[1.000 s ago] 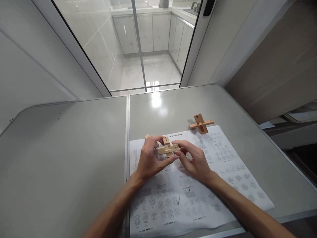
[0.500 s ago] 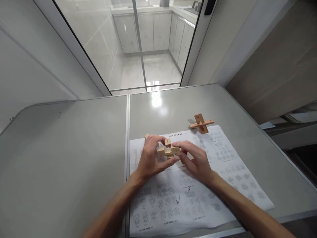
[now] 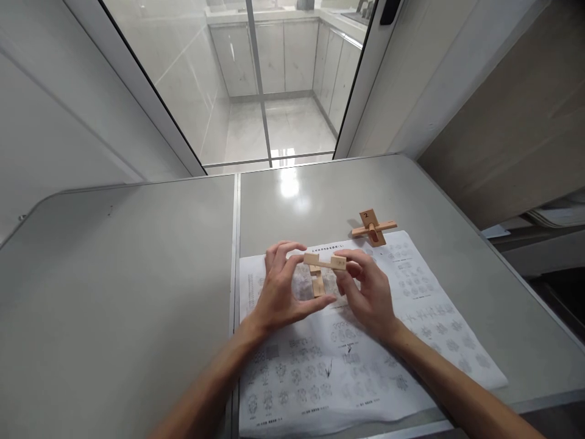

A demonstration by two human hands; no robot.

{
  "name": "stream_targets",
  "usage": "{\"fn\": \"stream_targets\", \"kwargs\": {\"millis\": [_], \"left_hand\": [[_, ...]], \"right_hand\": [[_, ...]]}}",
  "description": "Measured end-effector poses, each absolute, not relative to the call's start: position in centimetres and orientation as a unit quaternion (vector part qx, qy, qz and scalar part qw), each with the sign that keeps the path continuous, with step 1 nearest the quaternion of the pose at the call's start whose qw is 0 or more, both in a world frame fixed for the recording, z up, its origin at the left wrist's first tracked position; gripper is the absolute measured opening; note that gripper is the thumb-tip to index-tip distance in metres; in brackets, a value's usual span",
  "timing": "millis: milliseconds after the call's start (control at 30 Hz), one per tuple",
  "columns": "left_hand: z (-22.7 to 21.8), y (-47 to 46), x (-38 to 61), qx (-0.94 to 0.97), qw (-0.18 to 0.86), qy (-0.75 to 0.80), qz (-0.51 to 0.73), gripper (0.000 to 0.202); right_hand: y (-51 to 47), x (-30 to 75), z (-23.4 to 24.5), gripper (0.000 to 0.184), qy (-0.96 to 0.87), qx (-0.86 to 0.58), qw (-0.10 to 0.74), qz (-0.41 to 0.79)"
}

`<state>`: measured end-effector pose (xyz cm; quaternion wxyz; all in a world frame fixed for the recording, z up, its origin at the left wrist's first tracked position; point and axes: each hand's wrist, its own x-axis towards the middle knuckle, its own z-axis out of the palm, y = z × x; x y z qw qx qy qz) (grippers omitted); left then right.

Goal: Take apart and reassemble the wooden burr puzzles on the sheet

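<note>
Over the printed sheet, my right hand [image 3: 368,292] pinches the right end of a pale notched wooden puzzle piece [image 3: 325,264]. My left hand [image 3: 286,289] curves around a second notched wooden puzzle piece [image 3: 319,286], which stands on end above my thumb. The first piece lies crosswise over the top of the second; whether they interlock, I cannot tell. My left index fingertip is close to the crosswise piece's left end.
A reddish wooden cross-shaped assembly [image 3: 373,228] marked "2" sits at the sheet's far edge. The paper sheet [image 3: 375,378] carries printed diagrams. A metal seam [image 3: 236,213] runs along the grey table [image 3: 183,256], with a glass door [image 3: 292,122] beyond.
The crosswise puzzle piece has been raised and shifted right, exposing its notch and more of the upright piece beneath. My right hand has moved slightly with it.
</note>
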<state>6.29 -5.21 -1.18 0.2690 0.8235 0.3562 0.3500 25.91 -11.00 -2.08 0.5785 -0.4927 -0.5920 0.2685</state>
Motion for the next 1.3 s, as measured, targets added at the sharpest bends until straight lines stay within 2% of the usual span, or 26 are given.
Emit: {"fn": "stream_targets", "kwargs": {"millis": [67, 233, 467, 667, 900, 1300], "left_hand": [[-1.4, -5.2, 6.3, 0.804, 0.248, 0.394, 0.370, 0.062], [-1.6, -4.8, 6.0, 0.761, 0.259, 0.442, 0.399, 0.065], [-1.8, -4.4, 5.6, 0.729, 0.223, 0.495, 0.418, 0.065], [-2.5, -4.0, 5.6, 0.708, 0.263, 0.520, 0.399, 0.064], [-2.7, -3.8, 5.7, 0.744, 0.240, 0.510, 0.360, 0.064], [-2.9, -4.1, 5.8, 0.788, 0.191, 0.498, 0.308, 0.057]], "right_hand": [[-10.7, 26.0, -2.3, 0.015, -0.535, -0.524, 0.579, 0.322], [-10.0, 26.1, -2.5, 0.024, -0.463, -0.556, 0.575, 0.382], [-9.9, 26.1, -3.0, 0.029, -0.492, -0.580, 0.532, 0.372], [-9.9, 26.1, -2.9, 0.031, -0.496, -0.592, 0.514, 0.374], [-9.8, 26.1, -2.8, 0.032, -0.518, -0.593, 0.493, 0.370], [-9.8, 26.2, -3.0, 0.023, -0.562, -0.597, 0.454, 0.349]]}}
